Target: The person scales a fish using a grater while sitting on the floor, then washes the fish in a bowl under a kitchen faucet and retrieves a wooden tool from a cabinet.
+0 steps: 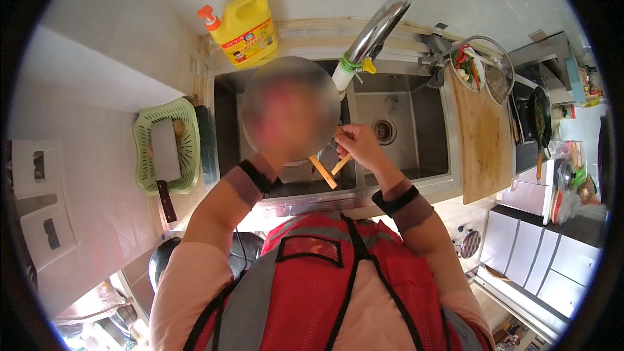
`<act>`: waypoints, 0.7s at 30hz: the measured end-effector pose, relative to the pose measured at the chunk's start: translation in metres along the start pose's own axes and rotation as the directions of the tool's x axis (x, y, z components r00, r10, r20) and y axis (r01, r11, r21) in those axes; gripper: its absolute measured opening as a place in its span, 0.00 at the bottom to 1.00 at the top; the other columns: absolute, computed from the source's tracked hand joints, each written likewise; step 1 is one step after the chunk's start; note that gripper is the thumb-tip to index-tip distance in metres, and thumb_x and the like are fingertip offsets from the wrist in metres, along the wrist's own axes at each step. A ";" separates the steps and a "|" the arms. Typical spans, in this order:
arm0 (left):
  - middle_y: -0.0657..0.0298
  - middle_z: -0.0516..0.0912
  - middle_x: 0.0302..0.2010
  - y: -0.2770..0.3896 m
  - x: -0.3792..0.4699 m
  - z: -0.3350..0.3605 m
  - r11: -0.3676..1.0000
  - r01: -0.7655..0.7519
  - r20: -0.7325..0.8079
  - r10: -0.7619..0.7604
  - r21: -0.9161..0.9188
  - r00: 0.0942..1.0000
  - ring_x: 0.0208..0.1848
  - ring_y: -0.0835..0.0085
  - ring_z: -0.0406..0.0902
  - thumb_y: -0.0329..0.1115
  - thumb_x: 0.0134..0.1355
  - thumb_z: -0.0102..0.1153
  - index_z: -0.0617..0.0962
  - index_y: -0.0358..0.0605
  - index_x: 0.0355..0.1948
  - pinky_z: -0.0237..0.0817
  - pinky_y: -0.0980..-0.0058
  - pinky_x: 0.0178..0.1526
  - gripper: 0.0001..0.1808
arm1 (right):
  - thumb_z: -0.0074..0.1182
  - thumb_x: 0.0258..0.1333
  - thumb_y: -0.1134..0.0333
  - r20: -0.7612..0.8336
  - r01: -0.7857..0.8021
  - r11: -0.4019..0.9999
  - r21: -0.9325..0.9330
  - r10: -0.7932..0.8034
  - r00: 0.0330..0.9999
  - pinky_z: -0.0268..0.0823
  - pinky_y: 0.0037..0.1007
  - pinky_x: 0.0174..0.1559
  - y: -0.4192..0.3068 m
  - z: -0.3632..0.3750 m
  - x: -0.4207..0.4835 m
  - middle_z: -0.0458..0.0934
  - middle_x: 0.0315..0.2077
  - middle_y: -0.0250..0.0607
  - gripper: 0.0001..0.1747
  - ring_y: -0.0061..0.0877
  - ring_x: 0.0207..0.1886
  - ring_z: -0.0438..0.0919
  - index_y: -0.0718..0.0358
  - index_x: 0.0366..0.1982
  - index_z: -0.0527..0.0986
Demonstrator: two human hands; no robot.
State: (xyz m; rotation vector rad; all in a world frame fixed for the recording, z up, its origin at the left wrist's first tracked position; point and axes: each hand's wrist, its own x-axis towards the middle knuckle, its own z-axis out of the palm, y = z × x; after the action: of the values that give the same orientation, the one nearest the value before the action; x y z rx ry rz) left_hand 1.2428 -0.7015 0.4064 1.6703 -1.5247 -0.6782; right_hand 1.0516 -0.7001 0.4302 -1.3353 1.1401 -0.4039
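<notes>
Over the left sink basin, my right hand grips a wooden stick, its lower end slanting down to the left. A second wooden stick sticks out below the blurred patch, close to the first one's tip. My left hand is in that blurred patch, so its fingers and anything in them cannot be made out. Part of a round rim shows beneath the patch in the basin. The chrome faucet, with a green and yellow fitting, rises behind my hands.
The right basin has a drain. A yellow detergent jug stands behind the sink. Left, a green plastic basket bears a cleaver. Right are a wooden board, a plate of vegetables and a wok.
</notes>
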 end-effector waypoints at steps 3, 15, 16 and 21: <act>0.51 0.79 0.29 -0.056 0.027 -0.027 0.982 0.185 -0.059 -0.183 0.032 0.981 0.34 0.59 0.79 0.30 0.56 0.60 0.75 0.38 0.38 0.69 0.64 0.38 0.10 | 0.53 0.58 0.70 0.045 0.049 0.999 -0.002 -0.049 0.998 0.73 0.27 0.26 -0.019 0.011 -0.001 0.79 0.20 0.39 0.11 0.24 0.21 0.80 0.73 0.29 0.75; 0.55 0.82 0.34 -0.035 0.012 0.010 0.943 0.318 0.152 -0.301 -0.099 0.941 0.39 0.70 0.80 0.27 0.58 0.54 0.76 0.38 0.39 0.72 0.71 0.34 0.08 | 0.53 0.58 0.70 0.021 0.036 0.994 -0.103 -0.034 0.999 0.73 0.26 0.26 -0.015 0.001 0.001 0.78 0.19 0.39 0.10 0.23 0.22 0.80 0.72 0.28 0.74; 0.55 0.82 0.34 -0.027 0.005 0.017 0.976 0.204 0.167 -0.190 -0.074 0.967 0.38 0.70 0.80 0.28 0.59 0.55 0.76 0.38 0.40 0.72 0.71 0.34 0.08 | 0.52 0.59 0.70 -0.002 -0.034 0.991 -0.131 0.035 0.999 0.73 0.26 0.26 -0.012 -0.001 0.001 0.78 0.20 0.38 0.10 0.22 0.22 0.80 0.72 0.29 0.75; 0.58 0.80 0.28 -0.027 0.022 -0.003 0.865 0.326 0.013 -0.348 -0.382 0.937 0.27 0.75 0.75 0.34 0.58 0.63 0.78 0.40 0.34 0.67 0.74 0.31 0.09 | 0.52 0.60 0.69 -0.007 -0.033 0.997 0.069 0.034 0.999 0.73 0.25 0.27 -0.002 -0.008 -0.005 0.78 0.20 0.38 0.11 0.22 0.22 0.79 0.72 0.30 0.75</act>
State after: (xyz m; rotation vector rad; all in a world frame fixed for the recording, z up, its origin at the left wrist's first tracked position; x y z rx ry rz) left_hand 1.2643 -0.7226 0.3881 1.6464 -0.9838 -1.0313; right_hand 1.0435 -0.7008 0.4359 -1.2539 1.1444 -0.4209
